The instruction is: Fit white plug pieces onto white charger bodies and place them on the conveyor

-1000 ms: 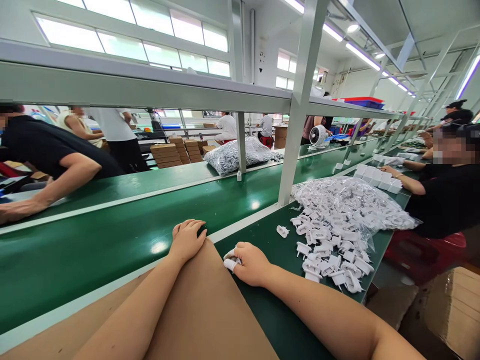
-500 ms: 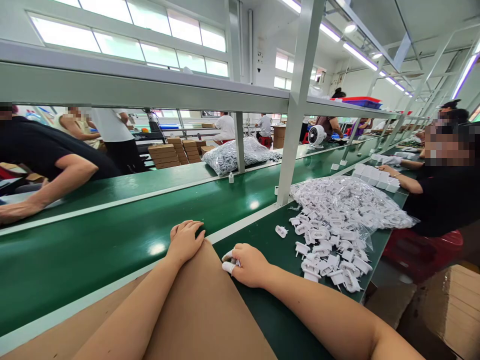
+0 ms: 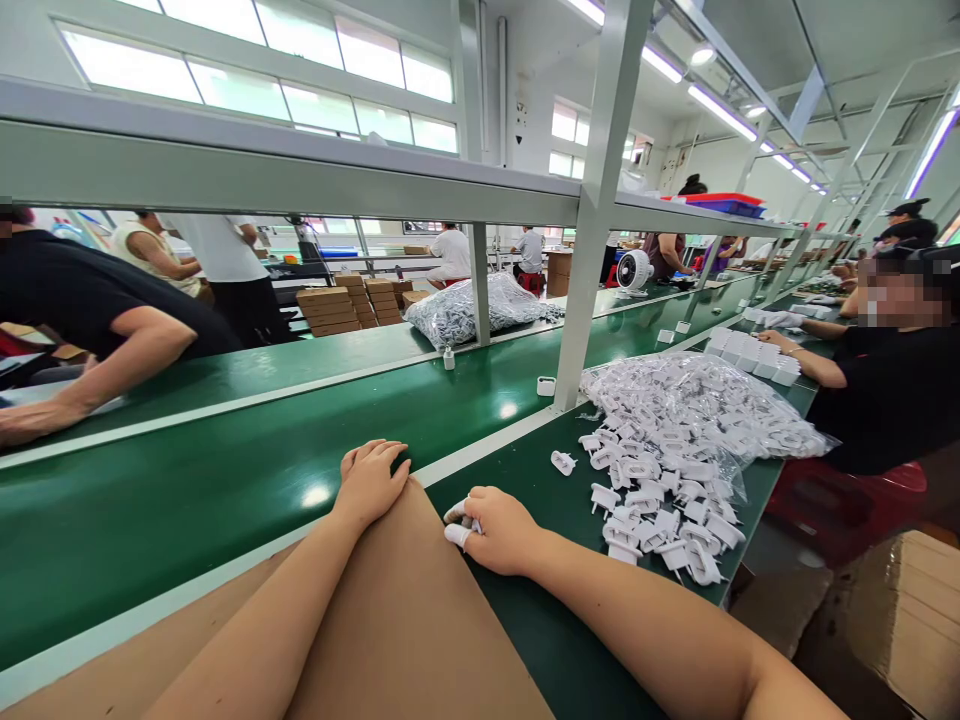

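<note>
On a green factory desk [image 3: 540, 640], the left hand [image 3: 369, 482] rests flat on brown cardboard [image 3: 405, 620]; the right hand [image 3: 499, 528], just beside, grips a small white plastic part [image 3: 457, 533].

A dark green worktop [image 3: 555, 640] carries a flat brown cardboard sheet [image 3: 405, 620] under both hands. Just right of the right hand [image 3: 499, 528] lie loose white plastic plug parts [image 3: 660, 515], with a clear bag of them [image 3: 697, 405] beyond. Past the left hand [image 3: 371, 482] runs a green conveyor belt [image 3: 225, 480].
</note>
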`<state>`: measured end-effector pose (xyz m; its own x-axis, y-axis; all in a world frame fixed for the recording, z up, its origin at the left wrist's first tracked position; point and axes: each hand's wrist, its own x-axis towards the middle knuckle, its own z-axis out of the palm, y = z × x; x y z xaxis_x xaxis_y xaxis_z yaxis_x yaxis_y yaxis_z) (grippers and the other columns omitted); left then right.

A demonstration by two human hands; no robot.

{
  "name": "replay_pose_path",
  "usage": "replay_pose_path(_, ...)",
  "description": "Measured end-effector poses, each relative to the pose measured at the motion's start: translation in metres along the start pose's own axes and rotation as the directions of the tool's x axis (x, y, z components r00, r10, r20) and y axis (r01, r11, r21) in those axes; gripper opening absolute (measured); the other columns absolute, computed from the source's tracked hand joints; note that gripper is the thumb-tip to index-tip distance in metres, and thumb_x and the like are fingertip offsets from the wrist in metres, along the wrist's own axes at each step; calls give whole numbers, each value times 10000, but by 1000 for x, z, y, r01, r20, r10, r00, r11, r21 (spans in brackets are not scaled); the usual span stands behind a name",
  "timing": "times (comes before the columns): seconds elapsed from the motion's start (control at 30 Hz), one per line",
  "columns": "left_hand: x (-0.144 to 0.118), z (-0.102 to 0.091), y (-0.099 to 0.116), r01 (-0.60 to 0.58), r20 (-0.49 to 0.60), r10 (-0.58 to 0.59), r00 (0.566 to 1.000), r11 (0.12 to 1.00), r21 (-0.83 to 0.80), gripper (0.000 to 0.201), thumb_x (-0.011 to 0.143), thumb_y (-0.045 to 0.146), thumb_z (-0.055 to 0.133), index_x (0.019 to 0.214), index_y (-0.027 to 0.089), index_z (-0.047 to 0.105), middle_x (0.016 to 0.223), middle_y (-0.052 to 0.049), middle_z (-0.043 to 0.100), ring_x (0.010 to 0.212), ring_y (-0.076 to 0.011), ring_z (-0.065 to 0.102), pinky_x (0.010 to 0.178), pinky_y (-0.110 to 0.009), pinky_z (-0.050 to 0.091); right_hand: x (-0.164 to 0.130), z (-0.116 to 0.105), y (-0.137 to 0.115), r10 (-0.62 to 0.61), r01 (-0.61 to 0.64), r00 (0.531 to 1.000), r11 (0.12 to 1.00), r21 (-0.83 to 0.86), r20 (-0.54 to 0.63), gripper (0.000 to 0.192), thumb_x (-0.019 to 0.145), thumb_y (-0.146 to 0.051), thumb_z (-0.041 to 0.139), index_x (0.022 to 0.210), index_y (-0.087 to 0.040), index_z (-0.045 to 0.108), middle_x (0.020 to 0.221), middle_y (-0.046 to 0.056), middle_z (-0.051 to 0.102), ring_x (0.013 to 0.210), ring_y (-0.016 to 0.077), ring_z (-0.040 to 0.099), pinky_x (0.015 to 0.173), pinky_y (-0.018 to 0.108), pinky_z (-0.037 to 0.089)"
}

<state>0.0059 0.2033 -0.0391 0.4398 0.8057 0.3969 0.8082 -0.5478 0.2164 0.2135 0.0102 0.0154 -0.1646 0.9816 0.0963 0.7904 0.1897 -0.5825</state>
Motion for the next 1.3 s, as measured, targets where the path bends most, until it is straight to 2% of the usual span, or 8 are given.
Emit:
replay_pose_path(0.5, -1, -4, 3, 13, 7, -13, 1000, 1000, -1, 444, 974, 405, 412, 1231, 211, 717, 1384, -100, 700, 1419, -317, 501, 1221, -526, 277, 0, -1, 0, 0, 0, 1000, 1000, 9, 13, 271, 953, -319, 683, 1174, -200, 784, 953, 55, 678, 982, 209, 625, 870, 311, 474)
replay_pose_path(1.1, -1, -2, 2, 14, -9, -14, 1000, 1000, -12, 414, 965, 404, 421, 1203, 253, 724, 1369, -79, 709, 1408, -304, 507, 1224, -506, 274, -2, -4, -2, -8, 8, 1000, 1000, -12, 8, 253, 965, -348, 680, 1151, -217, 791, 954, 47, 677, 956, 196, 625, 828, 288, 454)
replay_pose_path(1.2, -1, -2, 2, 16, -1, -16, 1000, 1000, -19, 424, 969, 407, 417, 1209, 246, 727, 1379, -83, 702, 1410, -313, 504, 1220, -511, 277, -1, -8, -2, -5, 5, 1000, 1000, -15, 8, 213, 971, -343, 669, 1091, -219, 794, 968, 39, 687, 907, 177, 627, 762, 268, 423)
replay_pose_path(1.3, 0, -3, 4, 27, -3, -28, 1000, 999, -20, 417, 969, 401, 427, 1206, 239, 730, 1375, -95, 704, 1410, -321, 499, 1214, -531, 274, 1, -14, -3, 44, -44, 999, 999, -14, 10, 234, 1009, -353, 612, 925, -197, 765, 880, 21, 689, 785, 149, 600, 655, 261, 348)
